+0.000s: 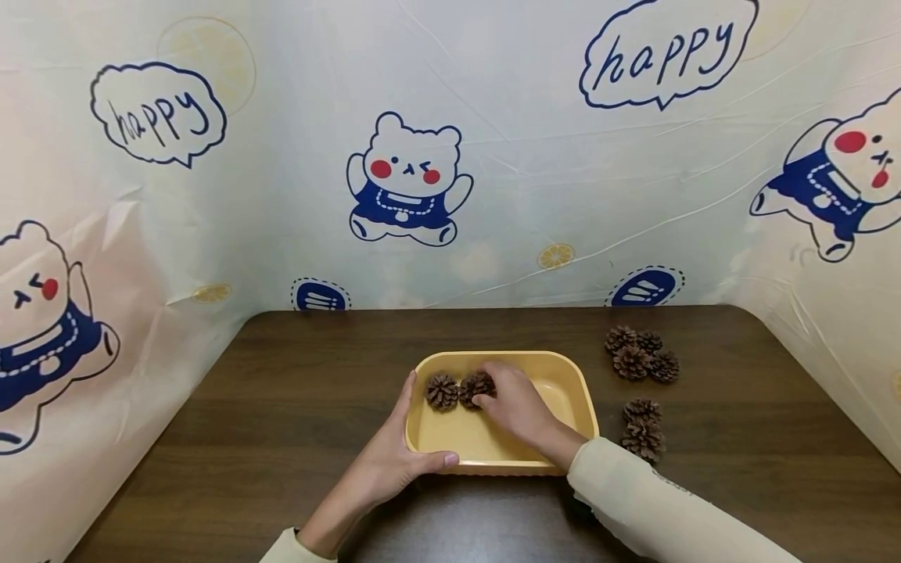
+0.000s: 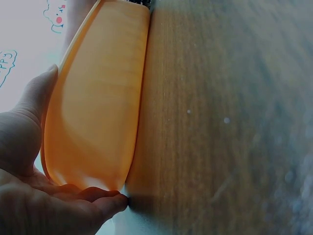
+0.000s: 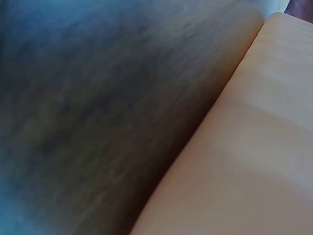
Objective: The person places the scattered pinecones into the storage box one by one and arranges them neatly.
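A yellow rectangular tray [image 1: 493,457] stands on the brown table. My left hand [image 1: 385,461] grips its near left corner, thumb on the front rim and fingers along the left side. In the left wrist view, that hand [image 2: 54,176] is around the end of the tray [image 2: 98,98]. Inside the tray, my right hand [image 1: 517,399] holds a pine cone [image 1: 475,389] between thumb and fingers, partly hiding it. Another pine cone [image 1: 442,392] lies just left of it, near the left wall. The right wrist view shows mostly the outer wall of the tray [image 3: 254,147].
To the right of the tray, several pine cones [image 1: 632,363] lie grouped toward the back of the table [image 1: 296,391]. Nearer, more pine cones [image 1: 644,438] lie close to the right forearm. A printed curtain [image 1: 507,195] hangs behind and at both sides.
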A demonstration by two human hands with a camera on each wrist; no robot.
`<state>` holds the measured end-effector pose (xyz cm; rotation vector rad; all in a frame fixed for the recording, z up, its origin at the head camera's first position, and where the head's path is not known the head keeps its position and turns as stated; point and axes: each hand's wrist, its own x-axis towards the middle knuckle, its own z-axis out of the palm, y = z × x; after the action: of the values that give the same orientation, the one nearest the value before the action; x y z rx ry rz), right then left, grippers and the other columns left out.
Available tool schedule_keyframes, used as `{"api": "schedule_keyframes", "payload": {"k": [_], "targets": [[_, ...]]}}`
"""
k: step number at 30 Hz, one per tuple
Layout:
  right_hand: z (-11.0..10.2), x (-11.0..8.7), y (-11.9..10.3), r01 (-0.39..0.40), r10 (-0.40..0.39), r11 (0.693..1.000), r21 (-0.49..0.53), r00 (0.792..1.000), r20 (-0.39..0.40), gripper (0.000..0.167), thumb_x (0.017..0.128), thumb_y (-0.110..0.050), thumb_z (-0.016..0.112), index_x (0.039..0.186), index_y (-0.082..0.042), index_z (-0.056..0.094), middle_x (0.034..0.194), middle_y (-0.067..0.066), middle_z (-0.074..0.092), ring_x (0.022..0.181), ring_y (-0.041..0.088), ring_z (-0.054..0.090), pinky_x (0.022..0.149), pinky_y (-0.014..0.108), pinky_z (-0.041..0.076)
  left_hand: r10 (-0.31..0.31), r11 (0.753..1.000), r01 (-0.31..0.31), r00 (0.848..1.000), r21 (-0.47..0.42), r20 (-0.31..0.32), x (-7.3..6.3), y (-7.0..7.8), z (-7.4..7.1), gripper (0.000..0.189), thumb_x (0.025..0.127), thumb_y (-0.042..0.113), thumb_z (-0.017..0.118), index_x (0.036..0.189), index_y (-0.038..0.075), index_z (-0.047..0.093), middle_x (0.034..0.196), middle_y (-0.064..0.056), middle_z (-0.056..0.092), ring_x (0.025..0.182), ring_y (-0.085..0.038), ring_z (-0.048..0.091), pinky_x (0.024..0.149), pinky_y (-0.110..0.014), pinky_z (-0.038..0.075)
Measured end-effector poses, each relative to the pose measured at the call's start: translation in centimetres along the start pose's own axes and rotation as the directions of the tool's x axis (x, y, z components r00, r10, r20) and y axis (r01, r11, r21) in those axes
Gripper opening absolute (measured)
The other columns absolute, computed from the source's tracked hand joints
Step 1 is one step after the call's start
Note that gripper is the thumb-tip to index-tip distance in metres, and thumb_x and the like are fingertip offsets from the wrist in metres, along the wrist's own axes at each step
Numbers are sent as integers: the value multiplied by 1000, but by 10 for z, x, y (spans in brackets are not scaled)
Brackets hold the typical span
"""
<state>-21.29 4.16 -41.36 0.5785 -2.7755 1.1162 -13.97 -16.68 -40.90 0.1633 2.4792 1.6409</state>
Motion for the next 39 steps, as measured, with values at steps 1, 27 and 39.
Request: {"api": "schedule_keyframes", "payload": {"k": [1,27,39], "targets": [[0,0,0,0,0,1000,0,1000,-1,32,87,-1,80,117,5,69,118,21,73,114,38,67,104,53,52,0,1000,0,1000,-4,3,0,0,0,138,75,21,96,169,13,-5,168,-27,32,123,-25,62,113,-47,43],[-2,-1,-1,-18,18,999,-45,1000,-9,30,88,-1,80,117,3,70,119,19,74,115,37,68,104,52,53,14,1000,-14,1000,-4,10,1,-1,1,139,76,20,96,169,10,-7,168,-27,30,127,-26,61,114,-47,42],[-2,0,-1,-29,28,997,-71,999,-18,29,87,-1,81,114,2,69,114,18,74,110,36,69,100,51,55,9,1000,-9,1000,-1,5,0,0,0,139,75,20,96,169,11,-6,168,-27,32,126,-26,61,115,-50,41]]}}
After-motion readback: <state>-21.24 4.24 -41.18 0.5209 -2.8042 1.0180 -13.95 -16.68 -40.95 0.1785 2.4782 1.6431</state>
